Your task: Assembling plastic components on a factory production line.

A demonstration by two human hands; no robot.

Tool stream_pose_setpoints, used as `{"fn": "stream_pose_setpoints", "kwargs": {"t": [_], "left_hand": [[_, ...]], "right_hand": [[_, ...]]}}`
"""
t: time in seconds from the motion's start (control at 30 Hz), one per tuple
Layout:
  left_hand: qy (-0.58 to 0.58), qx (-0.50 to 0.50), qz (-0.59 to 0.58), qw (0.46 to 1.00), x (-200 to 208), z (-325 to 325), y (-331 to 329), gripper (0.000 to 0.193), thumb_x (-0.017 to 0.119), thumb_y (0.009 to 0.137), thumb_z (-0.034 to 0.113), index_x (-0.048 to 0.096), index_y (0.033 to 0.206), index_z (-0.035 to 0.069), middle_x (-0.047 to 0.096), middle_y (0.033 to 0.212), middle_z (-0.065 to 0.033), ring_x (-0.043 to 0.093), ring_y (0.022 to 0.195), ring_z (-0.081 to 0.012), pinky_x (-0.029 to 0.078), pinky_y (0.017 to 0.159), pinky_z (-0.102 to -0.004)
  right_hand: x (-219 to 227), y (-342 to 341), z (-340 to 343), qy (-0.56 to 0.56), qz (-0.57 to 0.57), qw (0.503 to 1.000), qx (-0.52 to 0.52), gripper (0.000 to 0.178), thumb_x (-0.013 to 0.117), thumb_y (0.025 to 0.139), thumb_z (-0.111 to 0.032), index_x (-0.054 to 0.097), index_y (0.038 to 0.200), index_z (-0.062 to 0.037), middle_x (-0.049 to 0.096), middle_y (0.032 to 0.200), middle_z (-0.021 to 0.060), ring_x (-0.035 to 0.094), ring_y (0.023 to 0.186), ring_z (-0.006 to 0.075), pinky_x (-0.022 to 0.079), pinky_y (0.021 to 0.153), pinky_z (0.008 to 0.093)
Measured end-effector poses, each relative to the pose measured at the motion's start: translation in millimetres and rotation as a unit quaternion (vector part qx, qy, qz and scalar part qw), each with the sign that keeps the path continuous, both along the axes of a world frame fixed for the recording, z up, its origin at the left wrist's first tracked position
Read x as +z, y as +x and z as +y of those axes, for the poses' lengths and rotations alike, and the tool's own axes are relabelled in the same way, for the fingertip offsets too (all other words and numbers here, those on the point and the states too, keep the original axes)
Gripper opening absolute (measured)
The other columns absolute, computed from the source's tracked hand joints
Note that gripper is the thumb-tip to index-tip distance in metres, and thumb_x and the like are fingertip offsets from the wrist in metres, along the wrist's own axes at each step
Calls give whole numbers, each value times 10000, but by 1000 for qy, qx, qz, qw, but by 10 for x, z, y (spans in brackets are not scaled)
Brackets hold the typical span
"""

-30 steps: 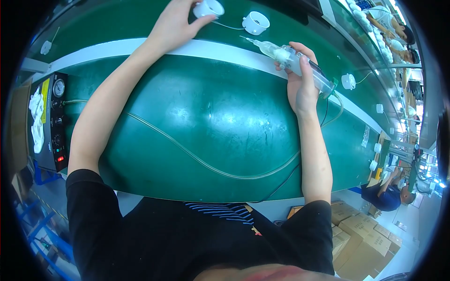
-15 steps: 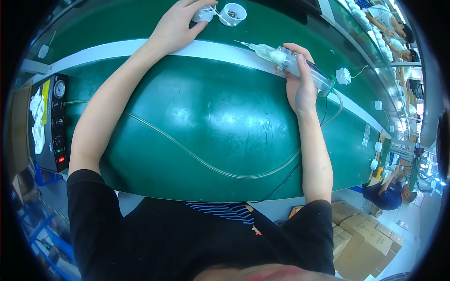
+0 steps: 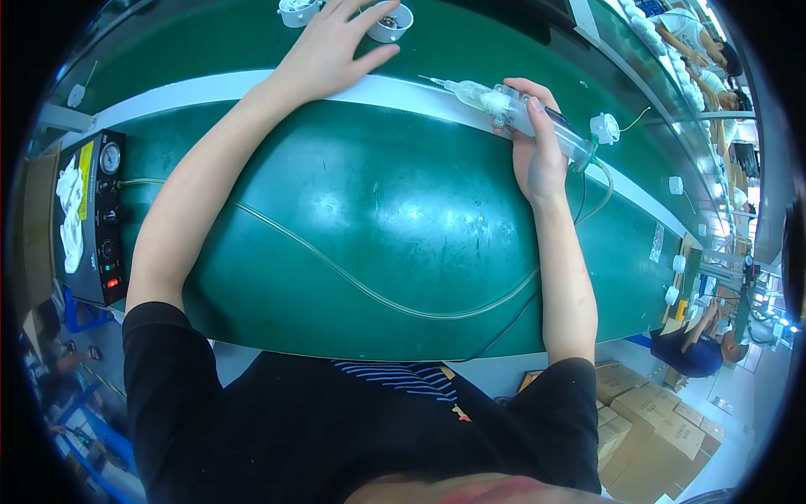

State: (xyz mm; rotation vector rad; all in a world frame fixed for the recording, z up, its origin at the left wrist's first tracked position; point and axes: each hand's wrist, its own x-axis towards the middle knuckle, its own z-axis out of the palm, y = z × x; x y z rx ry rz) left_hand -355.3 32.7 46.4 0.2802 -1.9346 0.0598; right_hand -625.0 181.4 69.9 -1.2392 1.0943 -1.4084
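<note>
My left hand reaches to the far side with its fingers spread. Its fingertips are over or against the rim of a round white plastic housing that has small parts inside; whether they touch I cannot tell. Another white housing with white wire in it sits just left of those fingers. My right hand is wrapped round a clear dispensing syringe, whose thin needle tip points left. A clear air hose runs from the syringe across the green table toward the left.
A black dispenser box with a gauge and a white cloth on it stands at the left. Beyond a white rail, a green surface carries more white housings. Cardboard boxes are stacked lower right. A co-worker sits at the right.
The white housings on the far surface have shifted left. My left hand has come away from the left housing, its fingers spreading near the right one. My right hand still holds the syringe.
</note>
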Motion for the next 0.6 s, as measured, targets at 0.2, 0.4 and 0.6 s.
{"fn": "stream_pose_setpoints", "kwargs": {"t": [0.2,0.4,0.6], "left_hand": [[295,148,-190,925,292,196,100,667,779,870,285,509,1411,3,626,1260,-220,591,1171,-393,443,1054,-453],[337,114,-222,908,366,234,123,597,782,870,276,551,1352,11,637,1245,-206,604,1149,-397,447,1050,-449],[276,-62,-184,941,172,194,112,549,796,870,235,584,1349,69,655,1251,-157,636,1174,-326,525,1010,-390]], "right_hand": [[22,0,-27,0,5,1000,6,412,581,1012,-376,625,1263,-53,636,1178,103,588,1068,179,475,866,315],[3,-16,7,4,11,1000,10,414,579,1012,-372,617,1271,-51,635,1178,105,587,1073,184,476,863,313],[-2,-5,14,-17,-2,1000,23,414,611,1001,-346,599,1281,-41,634,1184,127,609,1056,209,503,861,340]]}}
